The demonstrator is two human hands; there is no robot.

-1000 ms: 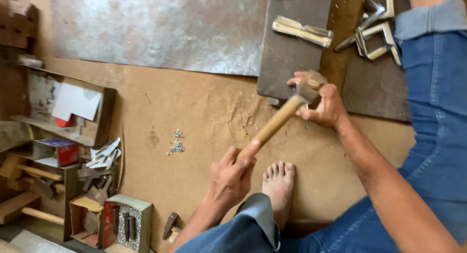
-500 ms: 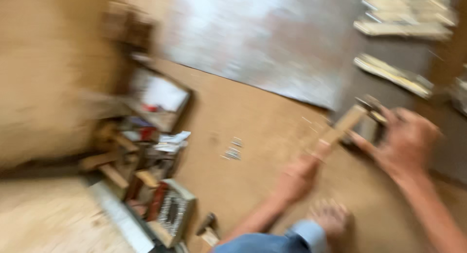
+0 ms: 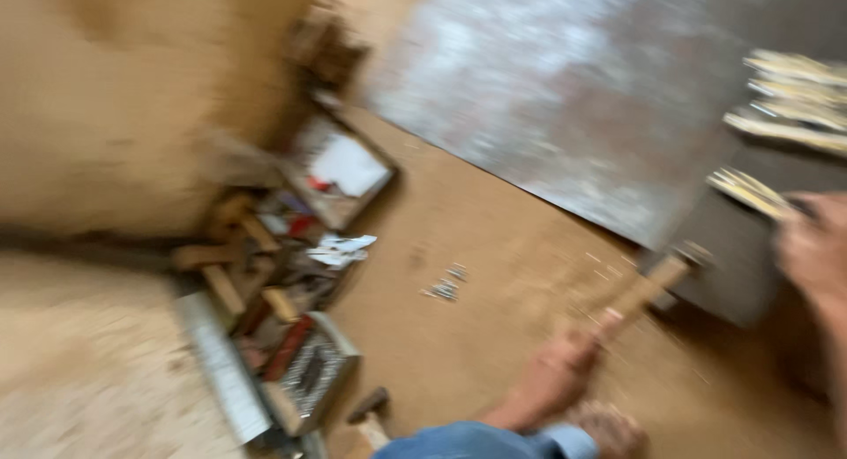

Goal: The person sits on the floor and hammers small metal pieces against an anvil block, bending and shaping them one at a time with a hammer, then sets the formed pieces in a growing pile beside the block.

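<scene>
- Two hands were in view, both blurred by camera motion. The left hand was closed around the lower end of a wooden-handled hammer, low and right of centre in the head view, over the brown board floor.
- Right hand sat at the right edge, beside the hammer head; whether its fingers were spread or curled on anything could not be told.
- Hammer position: handle end in the left fist, head end just at the near edge of the dark slab that lay beside the grey mottled sheet.
- Long axis: ran on a diagonal from lower left, at the fist, to upper right, at the head. The head pointed away from the body, toward the slab. Which way the striking face was turned was not resolved.
- Judgement on technique: a grip that far down the handle gives swing, but control depends on a firm wrist and on the face meeting the work flat. The right hand's fingers should be kept clear of the head's path.
- A bare foot lay just below the left hand, so any swing should be kept short and aimed away from it.
- Surroundings: a small heap of nails on the board, well apart from the hammer; an open clutter of boxes and wood offcuts at left; pale strips stacked at upper right.
</scene>
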